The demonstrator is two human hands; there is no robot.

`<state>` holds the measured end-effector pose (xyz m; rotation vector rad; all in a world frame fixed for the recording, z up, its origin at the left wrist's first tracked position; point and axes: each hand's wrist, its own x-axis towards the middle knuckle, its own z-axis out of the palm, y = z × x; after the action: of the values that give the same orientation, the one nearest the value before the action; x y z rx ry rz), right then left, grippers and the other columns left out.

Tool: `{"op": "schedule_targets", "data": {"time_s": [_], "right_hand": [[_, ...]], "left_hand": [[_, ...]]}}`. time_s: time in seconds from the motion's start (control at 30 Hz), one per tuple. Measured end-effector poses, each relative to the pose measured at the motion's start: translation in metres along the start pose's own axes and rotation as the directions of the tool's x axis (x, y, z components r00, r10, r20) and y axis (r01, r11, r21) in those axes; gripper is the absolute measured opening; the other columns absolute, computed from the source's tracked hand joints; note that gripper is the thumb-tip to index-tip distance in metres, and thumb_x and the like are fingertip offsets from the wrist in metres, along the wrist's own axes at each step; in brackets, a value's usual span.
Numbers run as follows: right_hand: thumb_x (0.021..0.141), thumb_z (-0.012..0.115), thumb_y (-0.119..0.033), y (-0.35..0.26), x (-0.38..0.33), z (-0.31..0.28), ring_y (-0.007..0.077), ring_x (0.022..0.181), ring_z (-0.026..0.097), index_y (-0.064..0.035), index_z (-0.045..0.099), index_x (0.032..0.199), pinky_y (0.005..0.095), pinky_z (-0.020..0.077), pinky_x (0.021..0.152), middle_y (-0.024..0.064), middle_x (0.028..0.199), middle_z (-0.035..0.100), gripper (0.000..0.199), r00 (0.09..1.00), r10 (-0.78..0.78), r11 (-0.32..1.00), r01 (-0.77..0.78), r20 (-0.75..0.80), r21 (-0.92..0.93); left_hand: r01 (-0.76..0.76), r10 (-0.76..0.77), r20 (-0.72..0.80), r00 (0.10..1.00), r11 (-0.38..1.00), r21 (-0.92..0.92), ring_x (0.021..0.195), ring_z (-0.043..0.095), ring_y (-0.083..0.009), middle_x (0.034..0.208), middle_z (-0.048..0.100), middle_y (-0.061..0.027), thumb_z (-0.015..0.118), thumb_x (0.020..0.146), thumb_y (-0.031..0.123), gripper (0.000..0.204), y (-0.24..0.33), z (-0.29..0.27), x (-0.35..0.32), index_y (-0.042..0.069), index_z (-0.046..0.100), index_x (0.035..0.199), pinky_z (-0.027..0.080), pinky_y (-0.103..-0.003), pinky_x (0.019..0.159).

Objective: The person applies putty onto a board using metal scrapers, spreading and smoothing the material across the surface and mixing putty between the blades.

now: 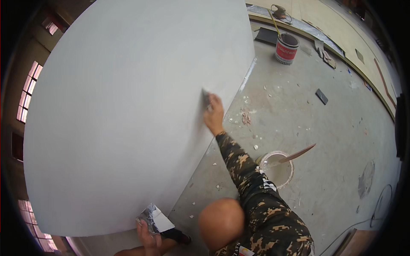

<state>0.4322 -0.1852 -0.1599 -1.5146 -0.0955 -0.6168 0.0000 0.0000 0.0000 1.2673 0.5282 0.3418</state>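
My right hand [215,112], at the end of a camouflage sleeve, holds a thin dark putty knife [205,94] against a large pale grey panel [128,106]. Motion blurs the blade somewhat. Down at the panel's lower edge, my left hand [147,234] grips a silvery metal plate [146,214] that carries a smooth white mass of putty [162,219]. The fingers of the left hand wrap around the plate's near side.
An open pail [292,174] with a stirring stick [299,152] stands on the floor beside my right arm. Farther back are a red-labelled can [285,50], a dark block [321,97] and flat scraps [328,59]. Putty crumbs [246,117] dot the floor. A cable [350,225] lies at lower right.
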Motion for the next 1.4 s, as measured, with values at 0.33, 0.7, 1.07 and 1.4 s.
{"op": "schedule_targets", "data": {"time_s": [0.33, 0.7, 1.07, 1.4], "right_hand": [[0.074, 0.044, 0.007, 0.036, 0.043, -0.079, 0.0329, 0.122, 0.055, -0.0019, 0.058, 0.129, 0.0385, 0.0415, 0.104, 0.0208, 0.126, 0.06, 0.058, 0.997, 0.044, 0.969, -0.029, 0.057, -0.245], [0.061, 0.056, 0.015, -0.044, -0.016, -0.037, 0.0356, 0.113, 0.055, -0.0059, 0.061, 0.126, 0.0396, 0.0475, 0.099, 0.0141, 0.125, 0.057, 0.068, 0.928, -0.095, 0.97, 0.167, 0.361, -0.174], [0.077, 0.043, 0.006, 0.05, 0.017, -0.085, 0.0288, 0.116, 0.06, -0.0006, 0.059, 0.128, 0.0343, 0.0442, 0.1, 0.02, 0.124, 0.064, 0.054, 0.984, 0.142, 0.983, -0.128, 0.105, -0.131], [0.07, 0.046, 0.012, 0.0, -0.054, -0.042, 0.031, 0.116, 0.059, -0.0039, 0.063, 0.122, 0.0373, 0.0459, 0.102, 0.0158, 0.116, 0.066, 0.057, 0.943, 0.16, 0.987, -0.155, 0.293, -0.04]], "left_hand": [[0.036, -0.038, -0.056, 0.998, 0.998, -0.044, 0.109, 0.061, -0.0216, 0.119, 0.06, -0.01, 0.048, 0.102, 0.024, 0.034, -0.011, 0.019, -0.002, 0.004, 0.047, 0.13, 0.05, -0.039, 0.094], [0.025, -0.03, -0.1, 0.995, 0.999, -0.044, 0.111, 0.06, -0.0262, 0.119, 0.059, -0.0135, 0.049, 0.102, 0.024, 0.033, -0.011, 0.019, 0.0, 0.002, 0.046, 0.127, 0.048, -0.043, 0.097], [0.045, -0.046, -0.042, 0.998, 0.998, -0.033, 0.11, 0.06, -0.0257, 0.12, 0.06, -0.0138, 0.048, 0.102, 0.024, 0.032, -0.016, 0.016, 0.003, 0.002, 0.047, 0.126, 0.05, -0.042, 0.095], [0.015, -0.016, -0.114, 0.993, 1.0, -0.003, 0.105, 0.062, -0.021, 0.117, 0.061, -0.0091, 0.047, 0.103, 0.025, 0.032, -0.014, 0.022, 0.002, 0.004, 0.048, 0.127, 0.051, -0.038, 0.091]]}}
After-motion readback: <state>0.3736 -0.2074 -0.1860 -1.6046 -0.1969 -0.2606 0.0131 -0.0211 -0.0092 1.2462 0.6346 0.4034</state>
